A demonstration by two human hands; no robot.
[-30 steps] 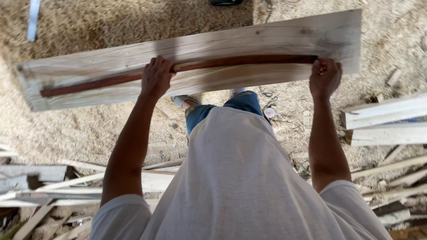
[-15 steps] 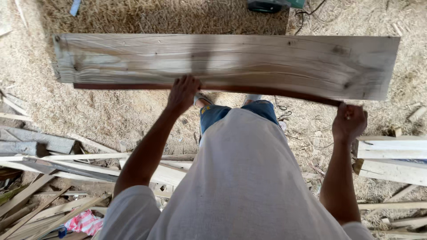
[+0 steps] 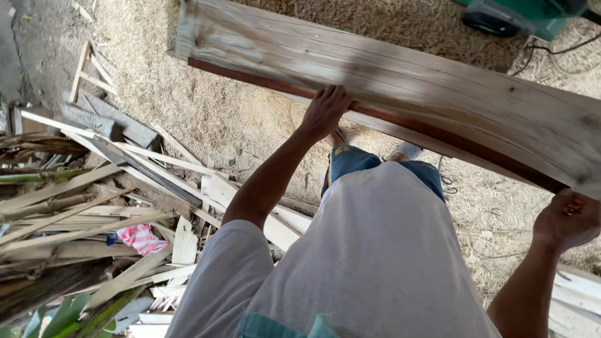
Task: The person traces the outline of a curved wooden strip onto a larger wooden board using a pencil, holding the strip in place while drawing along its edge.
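Head view — plank (image 3: 400,94) above left hand (image 3: 325,111).

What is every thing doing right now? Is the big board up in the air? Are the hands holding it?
Wooden plank: lifted off the ground, tilted, held along its near edge.
Left hand: gripping the plank's near edge.
Right hand: supporting the plank from below near its right end.
Scrap wood pile: lying loose on the ground.
Green machine: standing on the sawdust; on or off cannot be told.
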